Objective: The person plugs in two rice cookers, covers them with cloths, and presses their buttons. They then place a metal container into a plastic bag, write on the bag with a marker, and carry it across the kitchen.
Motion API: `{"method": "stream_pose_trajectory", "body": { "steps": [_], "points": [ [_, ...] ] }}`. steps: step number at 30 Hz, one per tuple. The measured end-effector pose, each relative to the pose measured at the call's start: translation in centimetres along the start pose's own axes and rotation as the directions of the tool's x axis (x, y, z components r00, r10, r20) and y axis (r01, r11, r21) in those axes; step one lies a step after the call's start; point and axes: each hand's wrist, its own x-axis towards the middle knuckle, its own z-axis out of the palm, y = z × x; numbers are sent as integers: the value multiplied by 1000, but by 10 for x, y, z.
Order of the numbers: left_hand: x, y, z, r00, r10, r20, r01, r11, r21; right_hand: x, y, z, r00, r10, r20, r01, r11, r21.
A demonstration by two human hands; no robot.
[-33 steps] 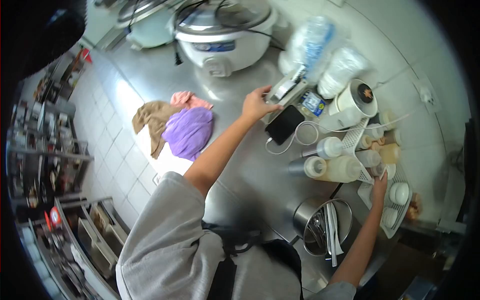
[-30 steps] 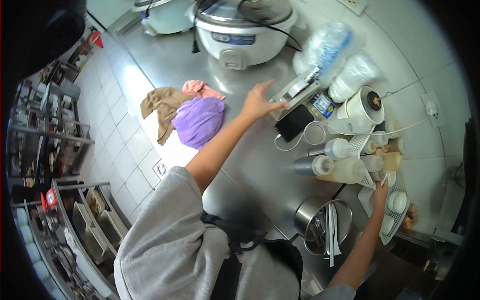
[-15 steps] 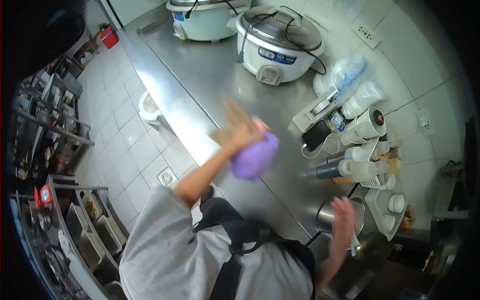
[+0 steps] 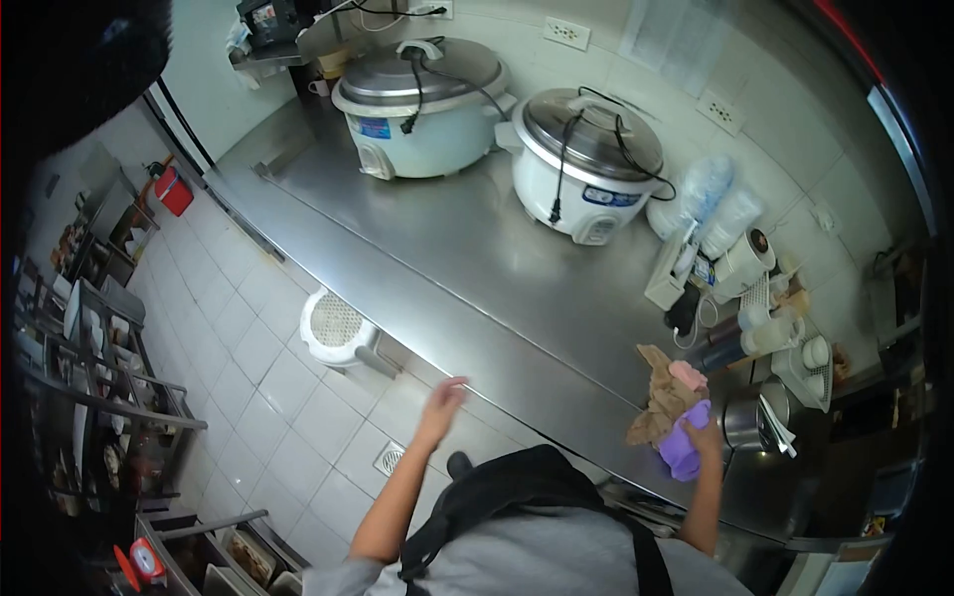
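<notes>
My right hand (image 4: 705,436) is closed on a crumpled purple cloth (image 4: 681,452) at the right end of the steel counter. A brown cloth (image 4: 661,397) and a small pink cloth (image 4: 688,374) lie bunched against the purple one. Just off the counter's front edge, my left hand (image 4: 442,405) hangs over the floor with fingers stretched out, holding nothing. Close to the right hand stands a steel pot (image 4: 741,422) with white-handled utensils in it.
Two large rice cookers (image 4: 422,129) stand at the back of the steel counter (image 4: 447,258). Bottles (image 4: 770,333), a basket of white cups (image 4: 803,382) and bagged goods (image 4: 730,223) line the wall. A white stool (image 4: 336,323) sits on the tiled floor by the counter.
The bundle of cloths has moved right, from my left hand at mid-counter to my right hand. My left hand has drawn back off the counter. The view has shifted, showing more floor.
</notes>
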Motion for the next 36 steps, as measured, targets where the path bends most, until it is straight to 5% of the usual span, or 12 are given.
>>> {"method": "stream_pose_trajectory", "body": {
  "steps": [3, 4, 5, 9, 10, 12, 15, 18, 22, 28, 34, 36],
  "points": [
    [-9, 12, -65, 919, -177, -354, 138, 982, -132, 20, -54, -57, 883, -446, -142, 422, 890, -174],
    [-6, 3, -74, 896, -199, -397, 132, 973, -191, 46, -88, -66, 699, -595, -396, 670, 738, 74],
    [-4, -4, -81, 872, -224, -435, 124, 961, -246, 15, -160, -116, 712, -556, -430, 684, 687, 246],
    [20, -25, -61, 923, -309, -231, 245, 931, -270, 33, -356, -196, 347, -643, -683, 937, 201, 287],
    [25, -31, -54, 943, -280, -177, 233, 940, -247, 38, -398, -215, 473, -640, -605, 880, 376, 290],
    [33, -20, -41, 976, -205, -77, 191, 969, -158, 108, -477, -212, 243, -527, -814, 883, 468, -39],
    [45, 26, -49, 990, -139, 13, 139, 985, -97, 173, -545, -208, 343, -515, -786, 739, 664, -113],
    [60, 31, -80, 995, -24, -96, 32, 996, 88, 202, -569, -223, 571, -594, -567, 680, 729, -79],
    [85, 91, -122, 986, -33, -164, 63, 981, 182, 232, -573, -237, 459, -702, -545, 641, 686, -344],
    [146, 132, -131, 993, 3, -114, 26, 968, 251, 234, -582, -280, 511, -697, -503, 664, 692, -283],
    [179, 133, -125, 994, 79, 81, -97, 963, 250, 225, -570, -235, 311, -740, -597, 698, 604, -385],
    [188, 132, -132, 978, 53, 202, -114, 947, 300, 209, -570, -236, 419, -769, -482, 791, 570, -222]
  ]
}}
